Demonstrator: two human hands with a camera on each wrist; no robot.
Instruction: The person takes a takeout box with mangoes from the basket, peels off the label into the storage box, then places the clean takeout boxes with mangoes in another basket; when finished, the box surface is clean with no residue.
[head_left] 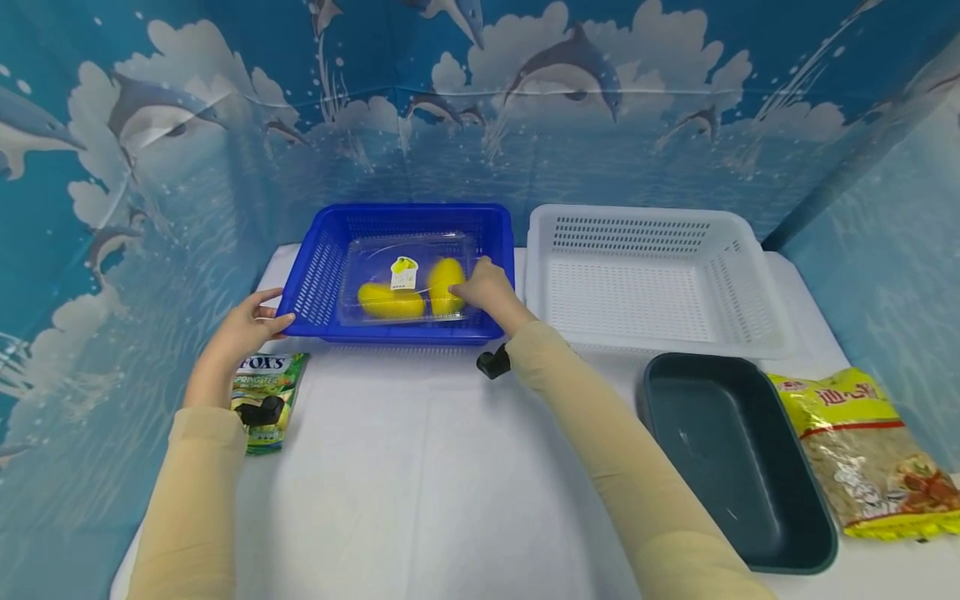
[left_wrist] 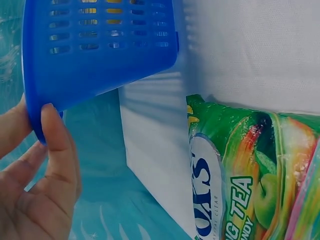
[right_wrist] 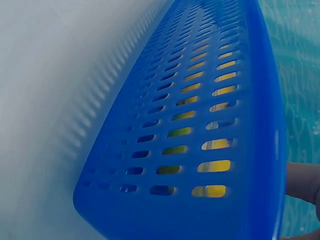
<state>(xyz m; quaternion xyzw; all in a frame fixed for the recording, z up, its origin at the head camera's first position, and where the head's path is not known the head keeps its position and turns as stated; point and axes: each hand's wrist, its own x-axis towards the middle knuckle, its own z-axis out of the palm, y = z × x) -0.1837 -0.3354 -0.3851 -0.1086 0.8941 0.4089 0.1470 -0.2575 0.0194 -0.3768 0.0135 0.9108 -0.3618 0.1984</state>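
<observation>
A blue plastic basket with slotted walls stands at the back, left of centre. In it lies a clear plastic box with a small label, and yellow mangoes show through its lid. My left hand pinches the basket's rim at the near left corner, thumb on one side and fingers on the other in the left wrist view. Inside the basket's right end, my right hand grips the box's right end, its thumb over the lid. The basket wall hides most of that hand in the right wrist view.
A green FOX'S candy bag lies below the left forearm. To the right stand a white slotted basket, a dark green tray and a yellow-topped food bag. Dolphin-print curtains enclose the back and sides.
</observation>
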